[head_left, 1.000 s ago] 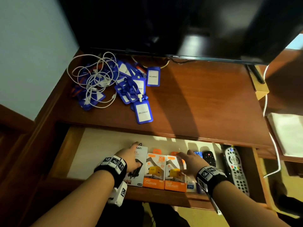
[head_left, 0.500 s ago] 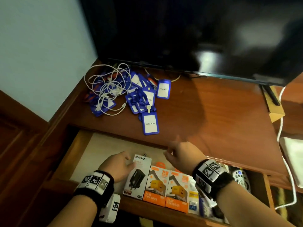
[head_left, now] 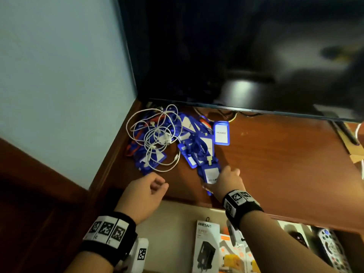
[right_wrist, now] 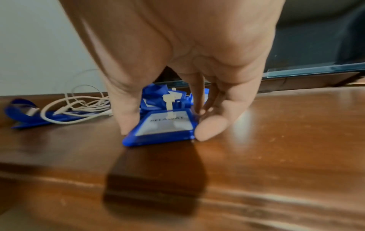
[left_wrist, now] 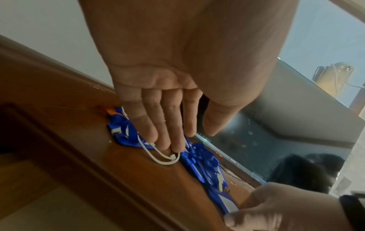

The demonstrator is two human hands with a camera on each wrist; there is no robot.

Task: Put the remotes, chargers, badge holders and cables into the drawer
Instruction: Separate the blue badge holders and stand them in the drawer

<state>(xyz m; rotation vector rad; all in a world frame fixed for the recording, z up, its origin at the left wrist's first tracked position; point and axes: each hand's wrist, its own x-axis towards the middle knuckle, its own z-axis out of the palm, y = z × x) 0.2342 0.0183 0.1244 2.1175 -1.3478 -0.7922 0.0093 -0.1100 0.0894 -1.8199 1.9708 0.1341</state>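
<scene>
A pile of blue badge holders (head_left: 197, 142) and tangled white cables (head_left: 155, 138) lies at the back left of the wooden desk top (head_left: 285, 164). My right hand (head_left: 218, 179) pinches the nearest badge holder (right_wrist: 168, 126) by its two side edges, thumb on one and fingers (right_wrist: 207, 129) on the other; it lies flat on the desk. My left hand (head_left: 157, 184) hovers just short of the cables (left_wrist: 162, 157), fingers loose and holding nothing. Below, the open drawer (head_left: 173, 229) holds charger boxes (head_left: 207, 247) and remotes (head_left: 329, 247).
A dark television (head_left: 236, 56) stands along the back of the desk, its lower edge just behind the pile. A pale wall (head_left: 59, 75) borders the desk on the left. The right half of the desk top is bare wood.
Both hands have come up out of the drawer onto the desk top. The right hand has reached the nearest badge holder and taken its edges; the left has moved toward the cables.
</scene>
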